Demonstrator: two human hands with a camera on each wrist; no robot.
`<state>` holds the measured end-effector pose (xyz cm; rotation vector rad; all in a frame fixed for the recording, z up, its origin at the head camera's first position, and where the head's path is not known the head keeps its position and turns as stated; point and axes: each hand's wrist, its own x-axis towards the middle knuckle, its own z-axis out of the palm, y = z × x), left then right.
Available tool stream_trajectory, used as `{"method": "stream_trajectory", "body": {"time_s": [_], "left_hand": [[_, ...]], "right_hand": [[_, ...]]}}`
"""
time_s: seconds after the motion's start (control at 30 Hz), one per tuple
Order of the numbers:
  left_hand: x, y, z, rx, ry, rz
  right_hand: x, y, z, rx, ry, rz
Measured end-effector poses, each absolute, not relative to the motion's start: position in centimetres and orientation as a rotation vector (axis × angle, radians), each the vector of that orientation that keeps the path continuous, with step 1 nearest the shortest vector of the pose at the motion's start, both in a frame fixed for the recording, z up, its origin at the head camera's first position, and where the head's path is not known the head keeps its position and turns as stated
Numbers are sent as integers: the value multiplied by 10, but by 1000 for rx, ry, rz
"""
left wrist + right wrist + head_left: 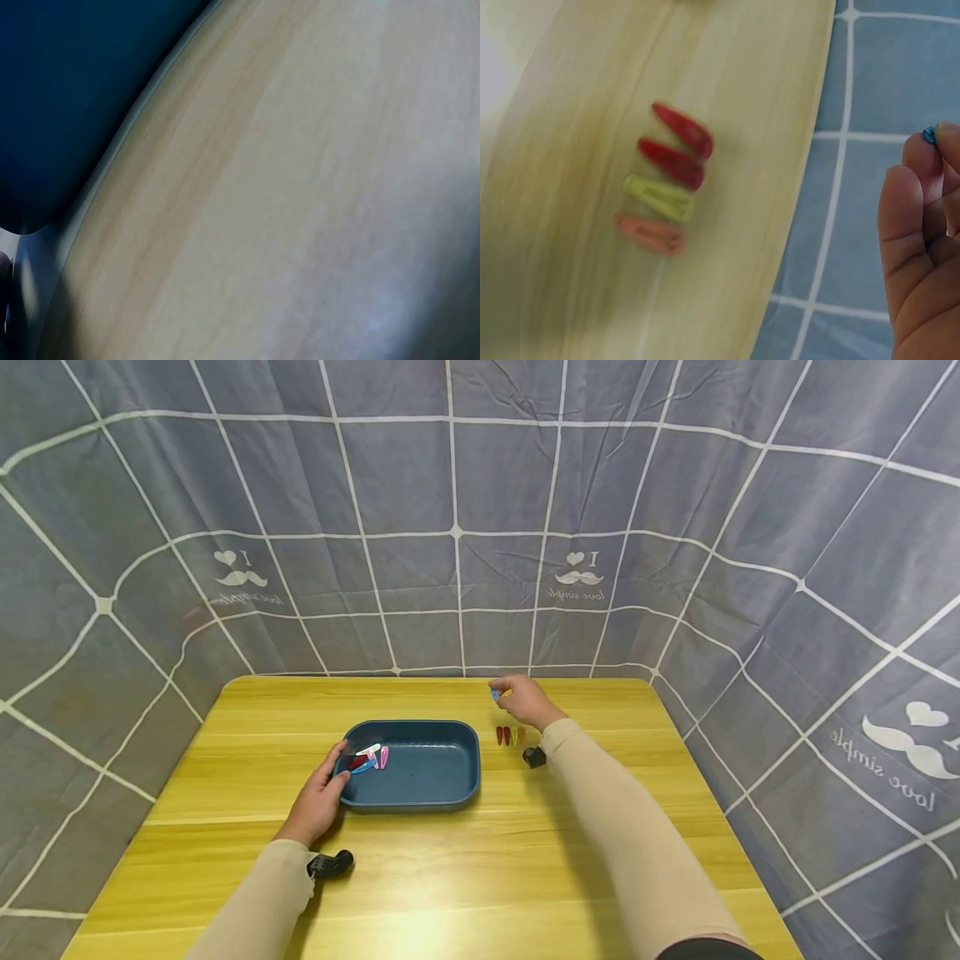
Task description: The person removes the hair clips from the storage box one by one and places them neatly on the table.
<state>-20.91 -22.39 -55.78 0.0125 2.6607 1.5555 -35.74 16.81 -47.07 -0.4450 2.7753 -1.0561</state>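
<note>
**Beside the blue tray, a clip held aloft**

Beyond the far right corner of the blue tray [420, 772], the right hand [527, 700] hangs just above the yellow worktop [600, 827], its fingers [911, 217] curled and pinching a small blue hair clip [495, 694] at the tips (only a sliver of it shows). Right of the tray, close under that hand, four clips lie side by side in a row [667, 180]: two red, one yellow-green, one salmon. At the tray's left end the left hand [318, 797] rests against the rim, thumb hooked over it, fingers loosely bent. Inside the tray, hard by that thumb, lies a small heap of clips [369, 757], white, blue, pink and red.
</note>
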Motion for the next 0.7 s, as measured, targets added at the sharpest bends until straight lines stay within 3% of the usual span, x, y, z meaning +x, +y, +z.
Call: {"method": "stream_trajectory", "body": {"time_s": [0.7], "left_hand": [[-210,-224,-559,-29,2647,1536]], "right_hand": [[-348,220,-501,-240,2705,-1123]]}}
